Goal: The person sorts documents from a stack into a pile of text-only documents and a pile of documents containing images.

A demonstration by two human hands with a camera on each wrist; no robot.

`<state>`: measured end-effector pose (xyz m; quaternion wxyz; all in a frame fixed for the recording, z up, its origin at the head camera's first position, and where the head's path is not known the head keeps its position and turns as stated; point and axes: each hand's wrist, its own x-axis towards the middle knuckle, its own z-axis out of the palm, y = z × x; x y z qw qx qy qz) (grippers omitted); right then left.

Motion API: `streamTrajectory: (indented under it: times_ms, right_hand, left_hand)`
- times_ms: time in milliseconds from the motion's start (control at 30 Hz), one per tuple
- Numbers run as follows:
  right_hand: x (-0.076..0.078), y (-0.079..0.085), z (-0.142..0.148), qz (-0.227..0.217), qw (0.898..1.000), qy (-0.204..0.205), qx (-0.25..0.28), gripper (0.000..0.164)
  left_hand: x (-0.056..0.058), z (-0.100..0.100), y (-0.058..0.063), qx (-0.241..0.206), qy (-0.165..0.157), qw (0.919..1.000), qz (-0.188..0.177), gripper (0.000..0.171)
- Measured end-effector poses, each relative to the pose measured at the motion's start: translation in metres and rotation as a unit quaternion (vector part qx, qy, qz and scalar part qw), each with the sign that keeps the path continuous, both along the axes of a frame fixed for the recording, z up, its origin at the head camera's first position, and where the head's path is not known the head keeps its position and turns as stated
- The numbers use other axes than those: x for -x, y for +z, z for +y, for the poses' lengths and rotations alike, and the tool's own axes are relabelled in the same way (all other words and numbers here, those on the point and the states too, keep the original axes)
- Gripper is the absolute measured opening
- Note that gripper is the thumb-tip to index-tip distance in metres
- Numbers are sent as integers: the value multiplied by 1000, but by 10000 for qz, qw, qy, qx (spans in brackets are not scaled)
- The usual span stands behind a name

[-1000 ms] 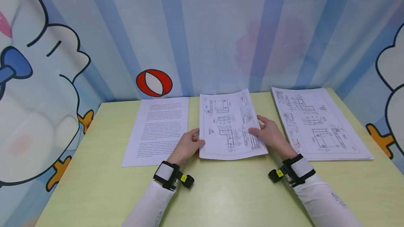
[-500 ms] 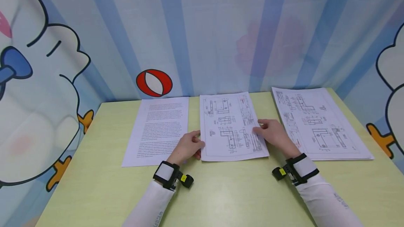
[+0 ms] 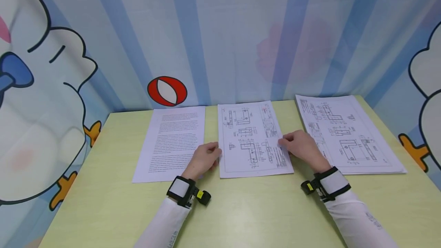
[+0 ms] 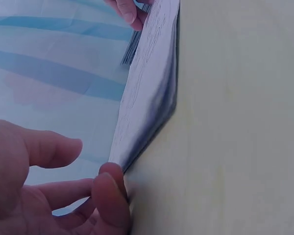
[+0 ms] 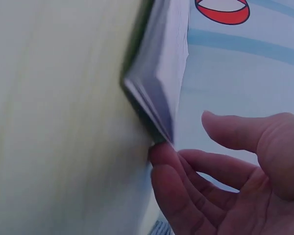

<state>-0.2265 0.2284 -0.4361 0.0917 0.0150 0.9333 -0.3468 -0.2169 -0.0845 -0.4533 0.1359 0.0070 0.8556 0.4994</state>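
Note:
In the head view a thin stack of printed drawings (image 3: 253, 137) lies on the table between my two hands. My left hand (image 3: 204, 159) is at its left edge; in the left wrist view the fingertips (image 4: 110, 191) touch the sheets' edge, with the thumb (image 4: 54, 149) raised away. Across from it my right hand (image 3: 304, 147) is at the right edge. The right wrist view shows its fingertips (image 5: 164, 155) against the stack's edge, the thumb (image 5: 230, 129) apart from the paper. Both hands have relaxed fingers, and neither pinches the sheets.
To the left lies a sheet of printed text (image 3: 175, 144), partly behind my left hand. A thicker stack of drawings (image 3: 348, 133) stands at the right, beside my right wrist. A patterned curtain (image 3: 234, 37) hangs along the table's (image 3: 241, 217) back edge.
The middle stack has settled flatter, its front edge slightly nearer to me. My right hand has shifted a little to the right, its thumb moving from over the sheets to their edge.

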Motion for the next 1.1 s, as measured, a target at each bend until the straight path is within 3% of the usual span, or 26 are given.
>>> streamTrajectory:
  times_ms: [200, 433, 600, 800, 933, 1100]
  right_hand:
    - [-2, 8, 4, 111, 9997, 137, -184, 46]
    - [-4, 20, 18, 846, 9962, 119, -189, 47]
    - [-4, 25, 34, 1319, 9909, 87, -253, 48]
    - [-5, 26, 59, 1606, 9864, -25, -351, 54]
    - [-4, 25, 80, 1546, 9869, -131, -439, 61]
    - [-2, 21, 104, 1097, 9915, -207, -674, 75]
  left_hand:
    - [3, -1, 0, -42, 137, 9999, 53, 50]
    - [5, 13, 6, -155, 123, 9987, 478, 47]
    - [5, 30, 11, -309, -142, 9961, 812, 44]
    - [3, 50, 13, -434, -469, 9938, 907, 43]
    - [3, 62, 13, -611, -593, 9927, 849, 42]
    - [4, 77, 12, -865, -724, 9915, 651, 42]
